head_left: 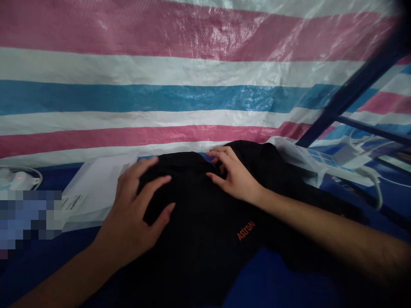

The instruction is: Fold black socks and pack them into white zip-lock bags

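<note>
A black cloth item with orange lettering lies spread out in front of me, bunched along its far edge and to the right. It is too dark to tell what kind of cloth item it is. Over its left part is my left hand, fingers spread and bent, with nothing in them. My right hand is at the far middle of the cloth, beside a fold. Its thumb stands apart from the loosely bent fingers, and no cloth shows between them. Whether the fingertips touch the cloth is hard to see.
A striped plastic sheet hangs behind. Papers in a clear sleeve lie left, near a white device with a cable. To the right are a white power strip, cables and a dark slanted bar. Blue surface shows in front.
</note>
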Available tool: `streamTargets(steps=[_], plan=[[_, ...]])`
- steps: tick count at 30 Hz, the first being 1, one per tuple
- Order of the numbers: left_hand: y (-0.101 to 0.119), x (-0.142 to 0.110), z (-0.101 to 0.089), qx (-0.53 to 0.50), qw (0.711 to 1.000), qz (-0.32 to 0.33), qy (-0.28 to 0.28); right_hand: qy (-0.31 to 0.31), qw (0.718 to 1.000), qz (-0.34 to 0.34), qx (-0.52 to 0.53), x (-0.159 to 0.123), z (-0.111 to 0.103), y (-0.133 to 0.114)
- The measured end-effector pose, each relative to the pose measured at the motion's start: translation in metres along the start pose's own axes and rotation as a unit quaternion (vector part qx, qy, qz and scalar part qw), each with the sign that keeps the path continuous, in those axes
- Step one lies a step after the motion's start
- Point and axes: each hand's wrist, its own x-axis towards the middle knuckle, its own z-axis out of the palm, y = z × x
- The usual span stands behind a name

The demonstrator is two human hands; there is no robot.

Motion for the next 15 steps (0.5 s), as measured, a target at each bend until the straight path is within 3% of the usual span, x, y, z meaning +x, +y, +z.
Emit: streamTargets(steps=[3, 5, 8, 11, 15], plan=[[0.020, -0.004, -0.014, -0.065, 0.983, 0.145, -0.096, 0.021, 0.983, -0.165, -0.078, -0.005, -0.005, -0.011], [0.029, -0.010, -0.019, -0.113, 0.954, 0.205, -0.188, -0.039, 0.962, -0.256, -0.083, -0.009, -0.005, -0.018], [0.031, -0.015, -0.018, -0.131, 0.933, 0.203, -0.265, -0.176, 0.925, -0.325, -0.088, -0.016, -0.002, -0.030], [0.020, -0.009, -0.019, -0.126, 0.935, 0.169, -0.284, -0.264, 0.912, -0.303, -0.077, -0.020, -0.002, -0.042], [0.002, -0.004, -0.027, -0.100, 0.946, 0.120, -0.283, -0.372, 0.914, -0.164, -0.006, -0.024, -0.016, -0.061]])
